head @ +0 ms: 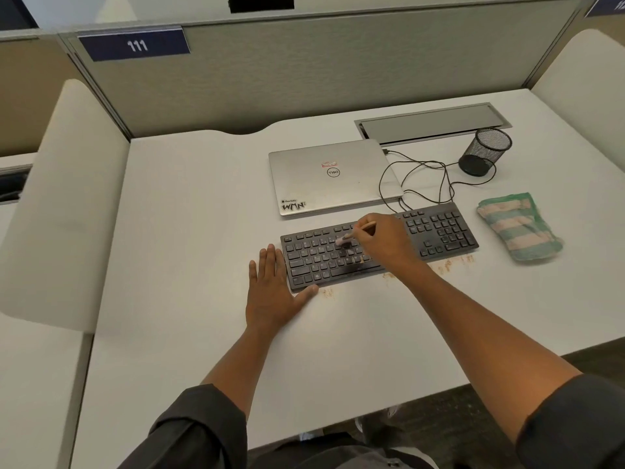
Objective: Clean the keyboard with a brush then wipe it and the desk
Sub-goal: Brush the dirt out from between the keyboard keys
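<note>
Right now the right hand (382,236) pinches the brush (355,233), bristles down mid-keyboard (439,231), whose long axis runs leftward toward the left hand (270,289), lying flat and open against its near-left corner.

Open desk (189,231) surface across left and lower centre of frame; hands pass freely there; centre blocked by keyboard (378,247) with closed laptop (333,177) just behind; looped cable (419,184) lies between laptop and pen cup (485,152) at upper right; folded cloth (519,226) right of keyboard; crumbs (446,265) along keyboard's near edge; partition wall (304,76) closes the back.
</note>
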Motion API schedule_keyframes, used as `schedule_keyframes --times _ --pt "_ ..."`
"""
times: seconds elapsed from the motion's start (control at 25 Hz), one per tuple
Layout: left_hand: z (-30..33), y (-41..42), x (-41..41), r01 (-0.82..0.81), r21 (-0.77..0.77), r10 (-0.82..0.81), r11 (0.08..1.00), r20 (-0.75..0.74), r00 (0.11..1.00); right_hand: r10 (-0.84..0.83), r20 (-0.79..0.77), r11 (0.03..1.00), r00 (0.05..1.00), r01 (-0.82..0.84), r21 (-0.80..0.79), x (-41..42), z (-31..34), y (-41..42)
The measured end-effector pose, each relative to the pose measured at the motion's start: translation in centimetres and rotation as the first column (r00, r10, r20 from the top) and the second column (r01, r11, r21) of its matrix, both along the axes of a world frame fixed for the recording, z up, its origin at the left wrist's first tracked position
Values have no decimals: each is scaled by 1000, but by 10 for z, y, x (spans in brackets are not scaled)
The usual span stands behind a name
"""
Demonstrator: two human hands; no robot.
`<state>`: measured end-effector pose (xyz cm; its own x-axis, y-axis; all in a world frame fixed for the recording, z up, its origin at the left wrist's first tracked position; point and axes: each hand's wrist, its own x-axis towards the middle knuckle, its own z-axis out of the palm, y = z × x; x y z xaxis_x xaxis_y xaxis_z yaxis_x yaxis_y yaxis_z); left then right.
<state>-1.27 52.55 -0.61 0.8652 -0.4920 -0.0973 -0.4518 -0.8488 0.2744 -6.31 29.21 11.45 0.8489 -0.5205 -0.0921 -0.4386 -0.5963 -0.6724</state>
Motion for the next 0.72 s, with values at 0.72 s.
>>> schedule_keyframes --times 0.72 --pt "16 -77 34 24 -110 -25 994 -10 1000 -31 13 999 999 30 11 8 16 -21"
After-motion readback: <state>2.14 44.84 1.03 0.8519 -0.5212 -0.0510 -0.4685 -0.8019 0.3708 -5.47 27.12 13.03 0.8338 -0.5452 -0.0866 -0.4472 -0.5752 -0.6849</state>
